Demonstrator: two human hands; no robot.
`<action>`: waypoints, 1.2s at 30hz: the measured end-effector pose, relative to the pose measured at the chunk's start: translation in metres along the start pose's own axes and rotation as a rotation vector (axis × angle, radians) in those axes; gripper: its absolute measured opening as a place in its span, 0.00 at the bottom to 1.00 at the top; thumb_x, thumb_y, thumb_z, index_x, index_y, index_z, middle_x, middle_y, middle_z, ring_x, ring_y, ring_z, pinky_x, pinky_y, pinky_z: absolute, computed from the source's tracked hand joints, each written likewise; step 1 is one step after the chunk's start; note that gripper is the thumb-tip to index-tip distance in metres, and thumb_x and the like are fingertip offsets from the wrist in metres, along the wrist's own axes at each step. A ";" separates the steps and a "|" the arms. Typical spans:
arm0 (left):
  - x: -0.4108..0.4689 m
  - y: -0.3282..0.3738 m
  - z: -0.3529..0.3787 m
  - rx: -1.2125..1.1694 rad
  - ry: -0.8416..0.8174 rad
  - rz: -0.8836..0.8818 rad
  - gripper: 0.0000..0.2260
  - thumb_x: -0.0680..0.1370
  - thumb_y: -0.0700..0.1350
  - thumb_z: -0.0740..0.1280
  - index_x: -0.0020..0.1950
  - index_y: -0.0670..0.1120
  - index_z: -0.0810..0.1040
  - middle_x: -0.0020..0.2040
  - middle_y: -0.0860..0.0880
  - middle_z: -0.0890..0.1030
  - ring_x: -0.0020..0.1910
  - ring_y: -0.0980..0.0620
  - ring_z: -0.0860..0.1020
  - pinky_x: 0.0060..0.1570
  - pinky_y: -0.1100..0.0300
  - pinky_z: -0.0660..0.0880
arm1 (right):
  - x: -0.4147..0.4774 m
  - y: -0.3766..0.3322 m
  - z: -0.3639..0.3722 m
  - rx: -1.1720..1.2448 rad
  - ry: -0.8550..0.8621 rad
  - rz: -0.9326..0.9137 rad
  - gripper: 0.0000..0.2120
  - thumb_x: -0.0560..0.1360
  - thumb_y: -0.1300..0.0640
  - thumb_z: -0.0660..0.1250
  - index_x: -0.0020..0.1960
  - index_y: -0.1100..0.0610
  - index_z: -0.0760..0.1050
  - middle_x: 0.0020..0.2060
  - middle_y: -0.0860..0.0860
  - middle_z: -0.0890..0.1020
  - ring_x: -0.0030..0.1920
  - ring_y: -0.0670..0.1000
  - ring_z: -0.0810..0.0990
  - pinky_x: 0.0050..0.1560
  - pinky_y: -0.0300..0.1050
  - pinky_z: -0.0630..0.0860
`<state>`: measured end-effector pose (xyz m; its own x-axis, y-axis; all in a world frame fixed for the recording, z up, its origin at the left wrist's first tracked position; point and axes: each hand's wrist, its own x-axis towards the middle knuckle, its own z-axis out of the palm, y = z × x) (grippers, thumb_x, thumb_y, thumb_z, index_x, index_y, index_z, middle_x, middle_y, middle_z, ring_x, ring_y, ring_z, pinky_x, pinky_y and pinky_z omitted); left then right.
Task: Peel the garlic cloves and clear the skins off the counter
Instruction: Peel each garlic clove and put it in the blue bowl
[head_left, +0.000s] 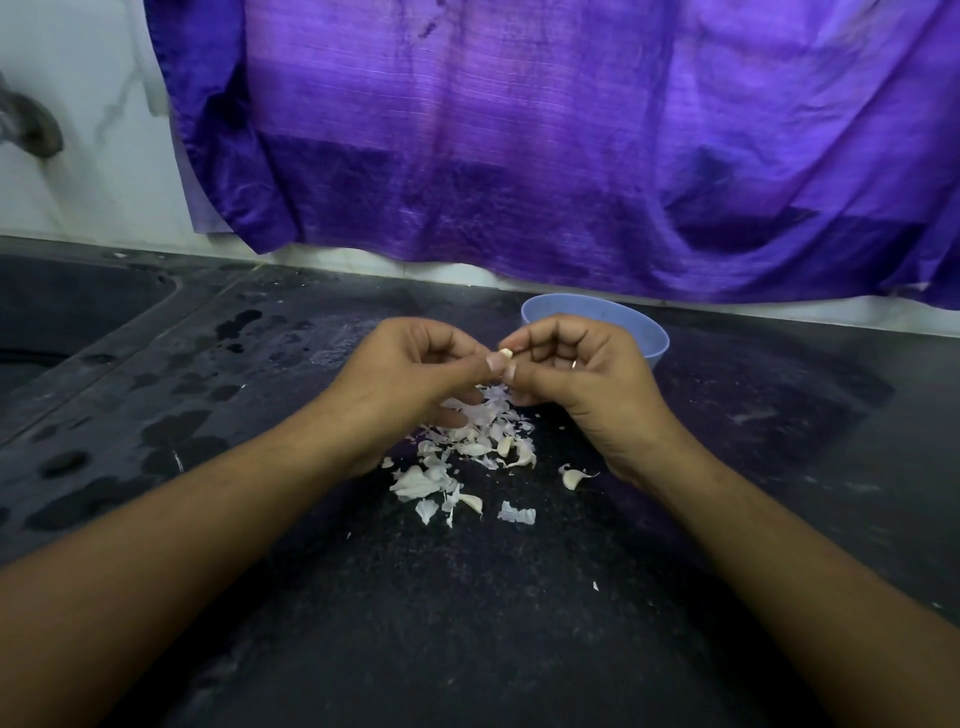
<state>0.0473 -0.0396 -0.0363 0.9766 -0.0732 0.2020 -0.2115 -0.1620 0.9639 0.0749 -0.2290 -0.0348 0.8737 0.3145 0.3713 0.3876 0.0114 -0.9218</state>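
Observation:
A small pale garlic clove (505, 354) is pinched between the fingertips of both hands above the dark counter (519, 597). My left hand (410, 374) holds it from the left and my right hand (576, 374) from the right, thumbs meeting under it. Below the hands lies a pile of white garlic skins (462, 462) with a few cloves mixed in. One loose clove (573, 477) lies apart to the right of the pile. A light blue bowl (644, 332) stands just behind my right hand; its inside is mostly hidden.
A purple cloth (571, 145) hangs over the white wall behind the counter. A dark sink (62, 322) is set in at the left, with a tap (31, 124) above it. Wet patches (171, 431) mark the counter's left side.

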 end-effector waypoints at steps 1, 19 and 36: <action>0.001 -0.001 -0.001 -0.041 -0.010 -0.022 0.16 0.71 0.50 0.76 0.50 0.39 0.86 0.47 0.44 0.87 0.41 0.53 0.83 0.42 0.54 0.83 | 0.000 -0.001 -0.001 0.000 -0.004 -0.002 0.07 0.73 0.70 0.74 0.50 0.64 0.81 0.39 0.58 0.84 0.38 0.54 0.81 0.43 0.45 0.81; 0.003 -0.004 -0.001 0.343 0.147 0.182 0.05 0.78 0.42 0.72 0.46 0.51 0.86 0.38 0.54 0.86 0.40 0.51 0.85 0.45 0.44 0.85 | 0.001 -0.006 -0.003 0.196 0.027 0.170 0.07 0.74 0.67 0.73 0.51 0.61 0.80 0.40 0.57 0.86 0.36 0.52 0.86 0.43 0.48 0.85; -0.009 0.006 0.004 0.695 0.243 0.331 0.14 0.70 0.60 0.64 0.40 0.55 0.86 0.32 0.59 0.83 0.33 0.62 0.81 0.37 0.58 0.79 | -0.003 -0.003 0.005 0.028 0.031 0.146 0.04 0.73 0.68 0.75 0.47 0.65 0.81 0.39 0.61 0.87 0.37 0.54 0.87 0.48 0.53 0.84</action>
<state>0.0371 -0.0439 -0.0331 0.8232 -0.0217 0.5673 -0.3886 -0.7500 0.5352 0.0695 -0.2256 -0.0341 0.9289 0.2857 0.2358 0.2476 -0.0054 -0.9688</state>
